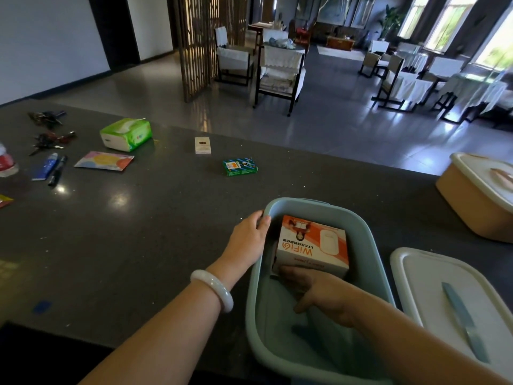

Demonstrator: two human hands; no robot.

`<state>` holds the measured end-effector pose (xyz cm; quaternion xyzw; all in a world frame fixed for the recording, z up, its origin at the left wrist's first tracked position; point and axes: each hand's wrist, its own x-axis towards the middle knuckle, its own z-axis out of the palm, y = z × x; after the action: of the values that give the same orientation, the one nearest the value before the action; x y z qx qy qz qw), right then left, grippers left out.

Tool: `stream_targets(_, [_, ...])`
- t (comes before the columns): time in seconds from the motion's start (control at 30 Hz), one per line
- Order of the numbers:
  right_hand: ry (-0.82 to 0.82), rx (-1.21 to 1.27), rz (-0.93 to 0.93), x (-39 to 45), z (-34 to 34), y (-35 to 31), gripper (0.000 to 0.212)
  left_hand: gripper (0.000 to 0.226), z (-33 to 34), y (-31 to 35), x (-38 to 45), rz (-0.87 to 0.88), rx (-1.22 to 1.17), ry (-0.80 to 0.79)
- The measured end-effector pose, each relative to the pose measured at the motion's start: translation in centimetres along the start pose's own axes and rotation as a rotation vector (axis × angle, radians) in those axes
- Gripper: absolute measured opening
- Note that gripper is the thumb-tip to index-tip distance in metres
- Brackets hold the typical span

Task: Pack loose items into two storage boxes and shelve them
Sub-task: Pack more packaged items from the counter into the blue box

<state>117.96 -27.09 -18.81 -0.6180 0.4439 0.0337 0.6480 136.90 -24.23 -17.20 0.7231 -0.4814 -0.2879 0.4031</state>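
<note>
Dark stone counter point(138, 245) fronts a dining hall. Far left of the blue storage box point(374, 245) lie a tissue pack point(126, 133) and card box point(240, 167). The left hand point(247, 237) grips the box's left rim, fingers curled together. Inside, the right hand point(319, 295) holds the WiFi router carton point(313, 245); its fingers are hidden. Right lies a white lid point(433, 295).

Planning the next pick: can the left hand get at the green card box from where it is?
Probably yes: the left hand only holds the blue bin's rim, and bare counter lies between it and the green card box.
</note>
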Motion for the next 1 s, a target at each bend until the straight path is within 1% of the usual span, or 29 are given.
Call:
stream_targets(0.17, [0.063, -0.134, 0.029, -0.4, -0.7, 0.6, 0.077, 0.044, 0.1, 0.0, 0.0, -0.001, -0.001, 0.008])
stream_targets(0.3, [0.149, -0.118, 0.036, -0.3, -1.3, 1.1, 0.075, 0.046, 0.1, 0.0, 0.0, 0.015, 0.014, 0.022])
stream_targets(0.47, [0.227, -0.108, 0.039, 0.0, -2.0, 1.0, 0.067, 0.048, 0.2, -0.1, 0.0, 0.011, 0.026, 0.02])
stream_targets(0.7, [0.224, -0.09, 0.048, -0.2, -2.5, 0.5, 0.06, 0.051, 0.4, -0.1, 0.0, -0.004, 0.038, 0.033])
stream_targets(1.0, [0.225, 0.007, 0.059, -0.1, -3.1, 0.2, 0.054, 0.052, 0.5, 0.1, 0.0, -0.019, 0.049, 0.01])
